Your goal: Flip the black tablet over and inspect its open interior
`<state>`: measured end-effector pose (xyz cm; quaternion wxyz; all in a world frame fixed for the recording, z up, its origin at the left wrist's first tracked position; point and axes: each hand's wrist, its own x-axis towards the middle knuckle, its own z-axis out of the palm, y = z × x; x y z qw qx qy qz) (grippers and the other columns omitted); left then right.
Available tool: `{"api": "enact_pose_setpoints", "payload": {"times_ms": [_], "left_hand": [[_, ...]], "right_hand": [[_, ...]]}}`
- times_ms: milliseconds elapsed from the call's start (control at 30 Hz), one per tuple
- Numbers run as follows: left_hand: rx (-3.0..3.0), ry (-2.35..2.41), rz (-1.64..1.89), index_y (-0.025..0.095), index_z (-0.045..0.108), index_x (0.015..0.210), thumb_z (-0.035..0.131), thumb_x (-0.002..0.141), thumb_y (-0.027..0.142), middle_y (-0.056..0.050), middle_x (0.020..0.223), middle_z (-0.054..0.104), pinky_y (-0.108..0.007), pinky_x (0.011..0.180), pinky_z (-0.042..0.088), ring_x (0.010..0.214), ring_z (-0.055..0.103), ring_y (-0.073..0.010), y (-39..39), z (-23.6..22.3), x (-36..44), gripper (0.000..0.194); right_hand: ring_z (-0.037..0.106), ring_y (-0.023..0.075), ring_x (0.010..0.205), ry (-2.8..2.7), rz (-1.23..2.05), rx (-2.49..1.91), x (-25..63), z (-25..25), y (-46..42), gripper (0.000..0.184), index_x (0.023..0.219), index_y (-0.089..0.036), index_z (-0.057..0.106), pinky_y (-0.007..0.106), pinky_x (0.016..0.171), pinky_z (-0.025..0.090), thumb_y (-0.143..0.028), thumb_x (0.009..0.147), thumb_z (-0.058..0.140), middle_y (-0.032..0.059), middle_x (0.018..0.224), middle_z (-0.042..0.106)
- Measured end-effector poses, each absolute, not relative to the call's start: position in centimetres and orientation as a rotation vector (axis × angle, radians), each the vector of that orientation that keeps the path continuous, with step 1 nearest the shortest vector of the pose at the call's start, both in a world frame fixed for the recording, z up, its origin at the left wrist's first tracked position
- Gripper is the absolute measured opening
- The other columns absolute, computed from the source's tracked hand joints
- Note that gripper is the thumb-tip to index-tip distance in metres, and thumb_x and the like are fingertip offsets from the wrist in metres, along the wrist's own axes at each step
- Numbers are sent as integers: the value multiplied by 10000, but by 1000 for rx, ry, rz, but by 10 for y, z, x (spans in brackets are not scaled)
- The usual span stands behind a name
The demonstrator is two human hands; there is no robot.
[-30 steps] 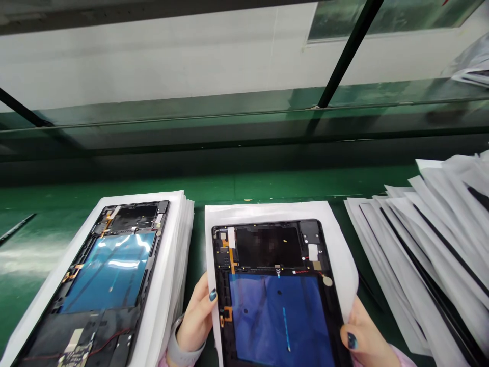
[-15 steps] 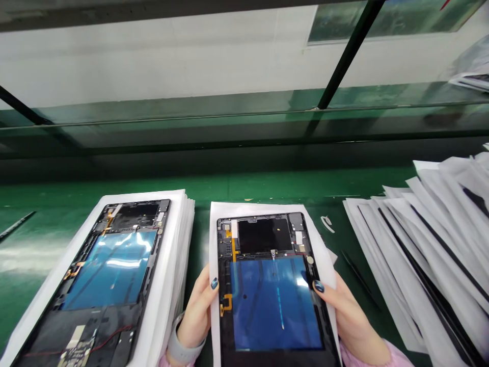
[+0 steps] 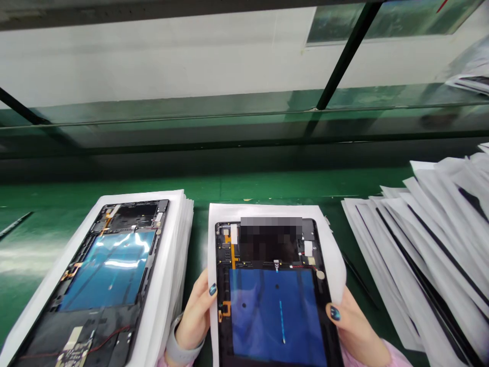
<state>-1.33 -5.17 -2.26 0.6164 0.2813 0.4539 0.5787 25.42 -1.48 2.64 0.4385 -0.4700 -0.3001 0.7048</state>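
An opened tablet with a blue battery, orange flex cables and black inner parts lies face up on a white foam sleeve. My left hand grips its left edge together with the sleeve, thumb on the frame. On the opposite edge, my right hand holds tablet and sleeve the same way, thumb on top. Both sets of fingers are mostly hidden underneath. The tablet's lower end is cut off by the picture's bottom edge, and a pixelated patch covers part of its top.
To the left, another opened tablet rests on a stack of white sleeves. Several sleeves with dark edges fan out at the right. A dark thin tool lies beside them; another is at far left on the green bench.
The held tablet has tilted, its top edge looking wider and slightly lower. My right hand has moved a little down and right; the sleeve's right side spreads further out.
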Motion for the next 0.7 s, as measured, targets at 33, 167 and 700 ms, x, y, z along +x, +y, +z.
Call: {"api": "enact_pose_setpoints", "payload": {"times_ms": [33,167,700], "left_hand": [[645,1046,1328,298,739,1200,707,850,438,-87,1255,731,-421,1011,522,1132,678,-323,-51,-21,-13,378],[574,1069,1347,303,750,1173,733,820,453,-71,1222,745,-412,1008,525,1175,655,-331,-49,-10,-6,383],[100,1274,1138,264,792,708,816,582,297,-16,777,814,-442,949,583,1125,682,-394,-41,15,-8,132]], "right_hand": [[689,394,1083,-730,1755,-1147,254,26,-16,581,1071,-294,739,489,917,543,-560,575,885,100,1117,767],[713,341,997,-726,1679,-1216,253,21,-11,498,1009,-287,758,428,861,551,-543,603,889,74,1031,783],[560,120,526,-1138,1847,-1286,259,31,40,249,727,-147,715,223,505,417,-378,643,757,-2,636,649]]}}
